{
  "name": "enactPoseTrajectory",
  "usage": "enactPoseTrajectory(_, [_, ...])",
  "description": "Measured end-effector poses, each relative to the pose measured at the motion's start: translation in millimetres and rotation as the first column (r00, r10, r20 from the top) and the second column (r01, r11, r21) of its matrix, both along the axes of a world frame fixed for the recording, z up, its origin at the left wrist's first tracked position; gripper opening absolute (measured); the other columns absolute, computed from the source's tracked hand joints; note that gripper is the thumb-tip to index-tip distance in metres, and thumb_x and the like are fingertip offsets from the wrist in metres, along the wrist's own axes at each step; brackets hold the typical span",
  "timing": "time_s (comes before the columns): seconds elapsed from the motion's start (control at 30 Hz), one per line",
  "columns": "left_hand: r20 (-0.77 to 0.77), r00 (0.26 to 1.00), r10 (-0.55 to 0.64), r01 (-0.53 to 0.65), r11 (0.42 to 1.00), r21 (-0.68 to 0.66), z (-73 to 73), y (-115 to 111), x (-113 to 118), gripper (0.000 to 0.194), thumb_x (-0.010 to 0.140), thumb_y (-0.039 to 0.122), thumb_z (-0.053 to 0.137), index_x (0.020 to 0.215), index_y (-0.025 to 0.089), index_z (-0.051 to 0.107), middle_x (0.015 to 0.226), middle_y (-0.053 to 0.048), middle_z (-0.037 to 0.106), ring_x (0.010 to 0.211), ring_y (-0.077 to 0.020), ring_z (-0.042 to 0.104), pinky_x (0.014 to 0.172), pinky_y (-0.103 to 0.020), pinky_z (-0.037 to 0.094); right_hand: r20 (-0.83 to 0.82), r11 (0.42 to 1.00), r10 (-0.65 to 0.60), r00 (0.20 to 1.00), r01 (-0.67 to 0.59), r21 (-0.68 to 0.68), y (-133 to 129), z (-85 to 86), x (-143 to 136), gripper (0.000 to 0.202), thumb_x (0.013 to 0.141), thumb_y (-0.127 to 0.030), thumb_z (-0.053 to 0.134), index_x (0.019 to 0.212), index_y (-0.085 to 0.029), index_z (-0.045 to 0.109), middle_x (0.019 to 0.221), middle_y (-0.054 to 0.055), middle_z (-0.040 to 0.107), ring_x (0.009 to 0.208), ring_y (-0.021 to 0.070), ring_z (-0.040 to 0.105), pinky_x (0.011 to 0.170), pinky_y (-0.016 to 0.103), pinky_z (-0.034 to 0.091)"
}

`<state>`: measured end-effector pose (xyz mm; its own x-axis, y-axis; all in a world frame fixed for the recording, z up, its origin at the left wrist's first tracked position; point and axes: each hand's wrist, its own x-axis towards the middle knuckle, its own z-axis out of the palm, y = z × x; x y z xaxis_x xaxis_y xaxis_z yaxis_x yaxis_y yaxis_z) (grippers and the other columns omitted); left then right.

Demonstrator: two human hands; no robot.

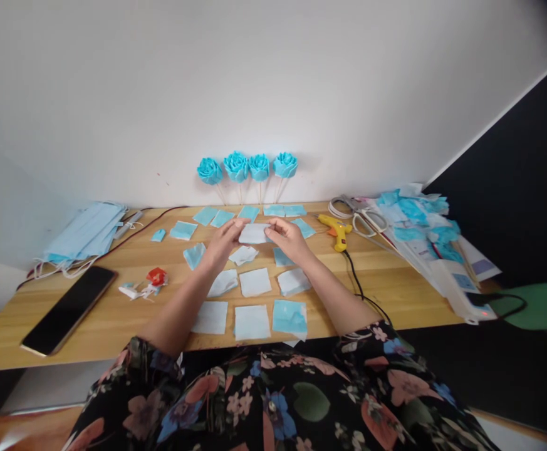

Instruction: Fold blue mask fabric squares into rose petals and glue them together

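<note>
A white rectangular piece of mask fabric is stretched between my hands, just above the table. My left hand pinches its left end, and my right hand pinches its right end with the thumb on top. Below and around them lie several cut fabric pieces, some white like the square, others light blue like the square. Behind my hands, several blue fabric flowers on thin sticks lean against the wall.
A yellow glue gun with a black cord lies right of my hands, near scissors and a pile of blue scraps. To the left are face masks, a black phone and a red wrapper. A power strip sits at the right edge.
</note>
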<state>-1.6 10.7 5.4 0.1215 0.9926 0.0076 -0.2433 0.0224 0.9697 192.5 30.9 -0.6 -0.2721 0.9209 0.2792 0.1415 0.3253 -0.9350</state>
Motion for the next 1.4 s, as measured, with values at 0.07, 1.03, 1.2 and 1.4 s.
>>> enactPoseTrajectory(0.07, [-0.092, 0.996, 0.012, -0.01, 1.0, 0.022, 1.9, -2.6, 1.3, 0.054, 0.071, 0.056, 0.076, 0.103, 0.014, 0.07, 0.098, -0.008, 0.071, 0.088, -0.0212, 0.065, 0.069, -0.029, 0.054, 0.049, 0.999, -0.007, 0.999, 0.005, 0.037, -1.7, 1.4, -0.3, 0.025, 0.083, -0.033, 0.06, 0.102, -0.019, 0.067, 0.073, -0.003, 0.058, 0.071, 0.014, 0.057, 0.073, 0.027, 0.045])
enactPoseTrajectory(1.03, [-0.012, 0.98, 0.199, -0.198, 0.979, 0.049, -3.2, 4.7, 1.7, 0.057, 0.065, 0.035, 0.08, 0.115, 0.014, 0.062, 0.086, -0.003, 0.072, 0.061, -0.0136, 0.066, 0.057, -0.026, 0.05, 0.11, 0.968, -0.034, 0.993, 0.006, 0.251, -1.5, -3.8, -2.2, 0.025, 0.086, -0.022, 0.058, 0.108, -0.025, 0.07, 0.107, 0.003, 0.074, 0.093, 0.0177, 0.068, 0.089, 0.034, 0.053])
enactPoseTrajectory(1.2, [-0.021, 0.987, 0.158, -0.158, 0.987, 0.029, -6.5, 3.9, 3.3, 0.057, 0.065, 0.035, 0.081, 0.116, 0.014, 0.063, 0.087, -0.005, 0.072, 0.065, -0.0155, 0.067, 0.059, -0.027, 0.051, 0.146, 0.956, -0.046, 0.988, 0.001, 0.294, -0.3, -6.1, -1.1, 0.023, 0.086, -0.021, 0.06, 0.105, -0.025, 0.073, 0.103, 0.003, 0.072, 0.089, 0.0175, 0.065, 0.086, 0.033, 0.052])
enactPoseTrajectory(1.4, [-0.049, 0.993, 0.107, -0.106, 0.994, 0.033, -7.1, 1.1, 4.9, 0.057, 0.067, 0.037, 0.081, 0.116, 0.014, 0.065, 0.087, -0.005, 0.073, 0.063, -0.015, 0.067, 0.06, -0.027, 0.051, 0.136, 0.957, -0.057, 0.989, 0.015, 0.29, 1.3, -6.9, -0.8, 0.014, 0.085, -0.024, 0.064, 0.094, -0.023, 0.074, 0.091, 0.002, 0.072, 0.086, 0.0174, 0.065, 0.082, 0.032, 0.052])
